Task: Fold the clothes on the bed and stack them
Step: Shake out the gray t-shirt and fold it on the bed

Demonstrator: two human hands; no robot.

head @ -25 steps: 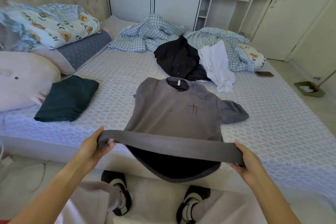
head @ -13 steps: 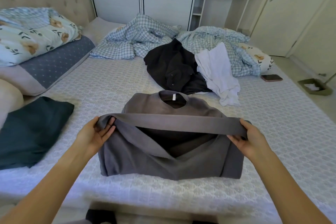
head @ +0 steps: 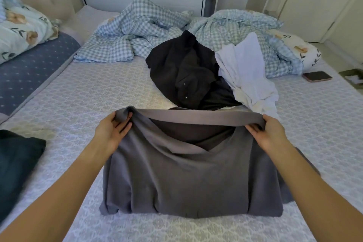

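A grey sweatshirt (head: 188,179) lies on the bed (head: 88,94) in front of me, doubled over so its hem band stretches across the far side. My left hand (head: 112,133) pinches the left end of that hem band. At the band's right end, my right hand (head: 269,133) grips the cloth. The collar and chest print are hidden under the fold. Behind it lie a crumpled black garment (head: 188,72) and a white garment (head: 249,72). A folded dark green garment (head: 17,167) sits at the left edge.
A rumpled blue checked duvet (head: 141,33) covers the far part of the bed. Floral and dotted pillows (head: 25,45) are at the left. A phone (head: 317,76) lies at the right edge, near a floral pillow (head: 300,51). White cupboards stand behind.
Both hands carried the sweatshirt's hem from the near edge of the bed up and away over the body, covering the collar and chest print. The view moved closer to the bed.
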